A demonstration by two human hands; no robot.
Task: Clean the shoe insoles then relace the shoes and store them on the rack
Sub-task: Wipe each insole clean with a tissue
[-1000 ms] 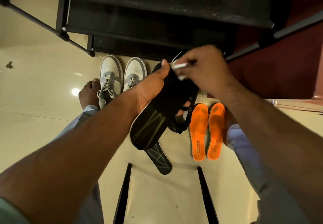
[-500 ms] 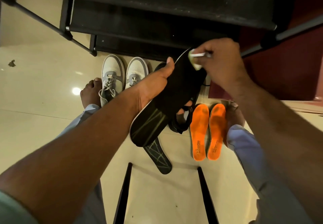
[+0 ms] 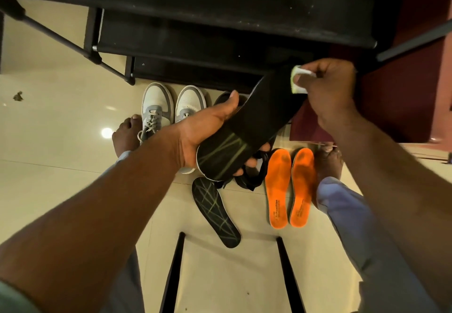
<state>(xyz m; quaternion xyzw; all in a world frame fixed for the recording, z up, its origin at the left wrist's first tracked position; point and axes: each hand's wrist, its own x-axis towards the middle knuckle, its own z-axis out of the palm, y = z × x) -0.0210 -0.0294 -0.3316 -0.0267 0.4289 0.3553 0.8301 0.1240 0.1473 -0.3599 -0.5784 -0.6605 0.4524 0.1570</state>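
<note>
The left hand (image 3: 208, 132) is gripping a black insole (image 3: 247, 127) at its heel end, thumb on top and fingers curled beneath. The insole is running diagonally, heel low and near the person, toe pointing up and right toward the rack (image 3: 195, 44). The right hand (image 3: 327, 90) is pinching a white wipe (image 3: 298, 80) and pressing it against the toe end. A second black insole (image 3: 215, 212) and two orange insoles (image 3: 288, 188) are lying on the floor (image 3: 61, 141), heels toward the person.

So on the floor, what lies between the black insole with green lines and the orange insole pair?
Head view: a black strappy sandal lies between black insole and orange insoles.
</note>
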